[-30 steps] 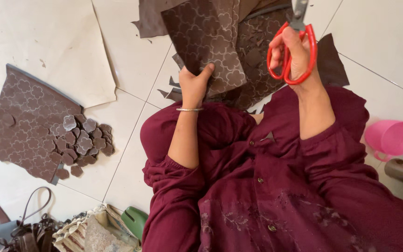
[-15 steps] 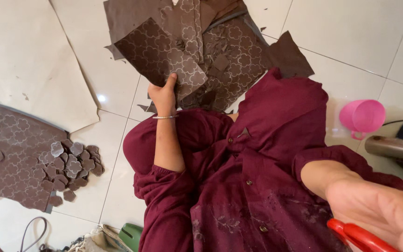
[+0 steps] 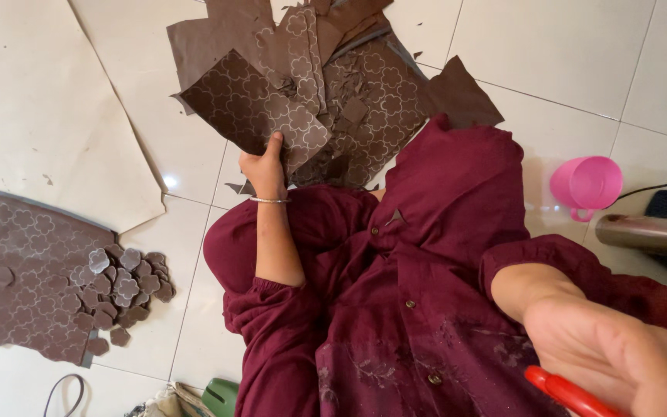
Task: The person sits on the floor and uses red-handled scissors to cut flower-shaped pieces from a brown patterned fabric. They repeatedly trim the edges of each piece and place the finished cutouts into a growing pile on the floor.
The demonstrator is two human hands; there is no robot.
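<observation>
light: bright, even, overhead
glare: hotspot on floor tile (image 3: 169,182), left of left hand (image 3: 264,166) fingers
blur: right hand (image 3: 619,359) close to lens, soft
shadows: faint

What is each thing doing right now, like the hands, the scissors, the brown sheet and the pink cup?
Left hand: gripping the patterned brown sheet, lifted off the floor.
Right hand: close to the camera, holding the red scissors; blades out of view.
Cut-out shapes: piled loose on a flat brown sheet.
Pink cup: lying on its side on the tiles.
</observation>
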